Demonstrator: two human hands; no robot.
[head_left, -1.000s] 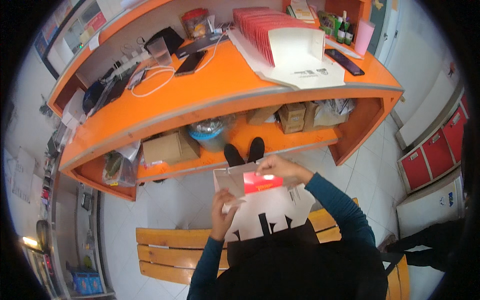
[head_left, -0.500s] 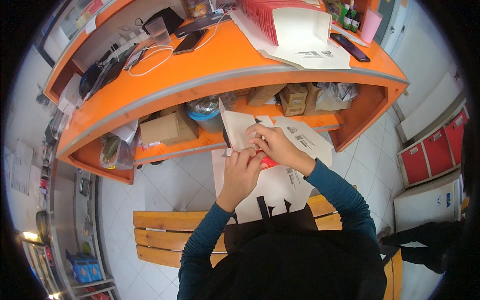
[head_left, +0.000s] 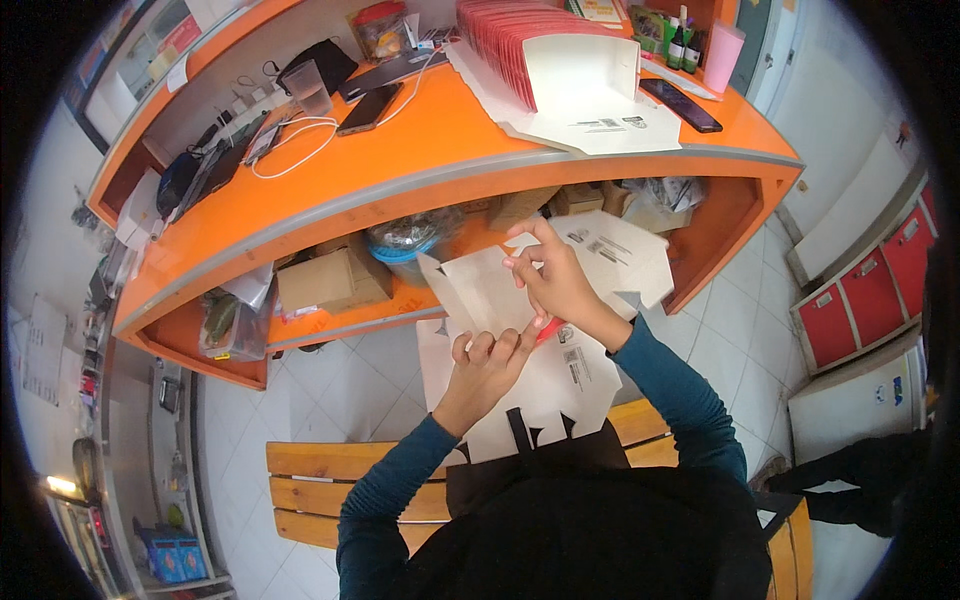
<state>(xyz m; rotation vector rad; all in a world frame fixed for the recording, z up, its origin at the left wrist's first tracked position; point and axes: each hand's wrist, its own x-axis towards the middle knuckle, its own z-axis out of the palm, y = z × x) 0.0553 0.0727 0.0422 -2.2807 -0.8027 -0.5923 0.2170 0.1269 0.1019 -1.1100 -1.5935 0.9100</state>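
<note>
A partly folded cardboard box (head_left: 482, 288), pale inside with a red outer face, lies over my lap with a panel raised. Flat pale flaps with printed marks spread around it. My left hand (head_left: 488, 368) is at its near edge, fingers curled and the index reaching to the red strip (head_left: 549, 331). Just above and to the right, my right hand (head_left: 558, 282) has its index stretched out and the other fingers apart, its thumb side down by the red strip. The hands meet over the fold and hide part of it.
Ahead stands an orange desk (head_left: 400, 150). On it are a stack of red-edged box pieces (head_left: 495, 45), phones (head_left: 682, 105), cables and a clear cup (head_left: 308, 88). Cartons (head_left: 335, 278) and a blue-rimmed bucket (head_left: 405, 250) fill its lower shelf. I sit on a wooden bench (head_left: 350, 495).
My right hand has opened from a bent-finger hold, its index now stretched out. My left hand has shifted slightly down and right. The raised panel leans back further, and the view has shifted a little.
</note>
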